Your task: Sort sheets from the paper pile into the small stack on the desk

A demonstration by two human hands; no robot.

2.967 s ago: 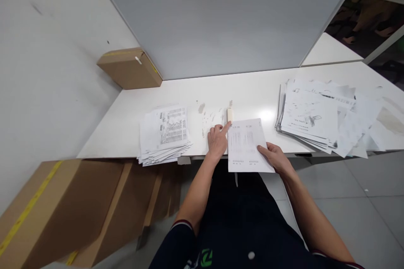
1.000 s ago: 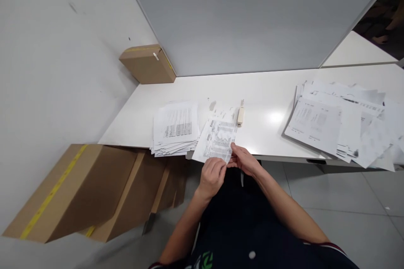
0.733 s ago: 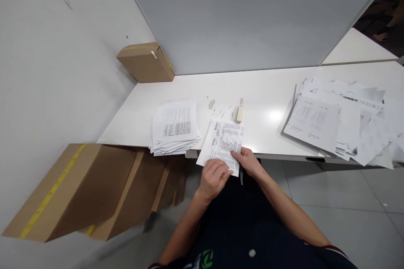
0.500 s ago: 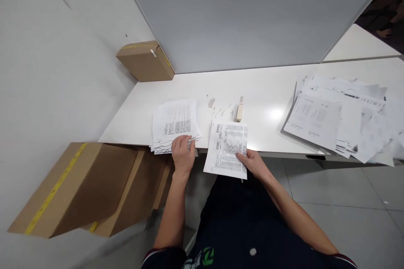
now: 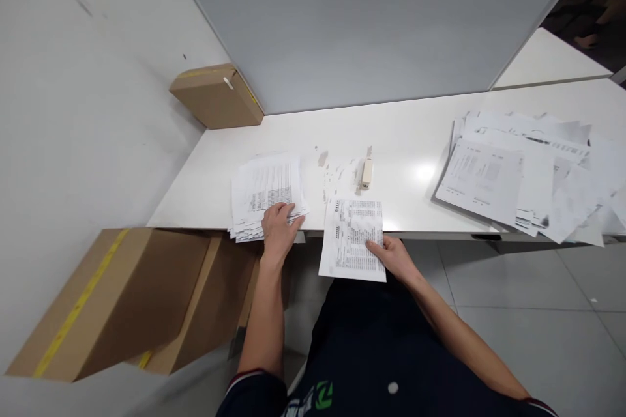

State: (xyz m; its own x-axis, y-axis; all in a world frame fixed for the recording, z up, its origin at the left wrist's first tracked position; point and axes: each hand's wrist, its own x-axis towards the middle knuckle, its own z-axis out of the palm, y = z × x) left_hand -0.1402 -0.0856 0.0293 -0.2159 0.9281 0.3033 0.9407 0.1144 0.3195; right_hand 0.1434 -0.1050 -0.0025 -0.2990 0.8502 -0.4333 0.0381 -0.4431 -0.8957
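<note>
The right hand (image 5: 396, 257) pinches the near right corner of a printed sheet (image 5: 352, 238), thumb on top. The sheet lies half on the white table (image 5: 401, 133) and half over its near edge. It carries a header line and dense tables, with print too small to read.

The left hand (image 5: 280, 225) rests flat and unclenched on the near edge of a paper stack (image 5: 267, 192) at the sheet's 9 o'clock. The top page holds a block of fine print, also illegible.

A beige stapler (image 5: 366, 172) lies at the sheet's 12 o'clock, and loose printed pages (image 5: 518, 172) are spread at 2 o'clock, well apart.

A cardboard box (image 5: 215, 94) sits at 10 o'clock against the grey partition (image 5: 366, 19).

A green logo (image 5: 323, 396) shows on the person's dark garment, with no wording legible.
</note>
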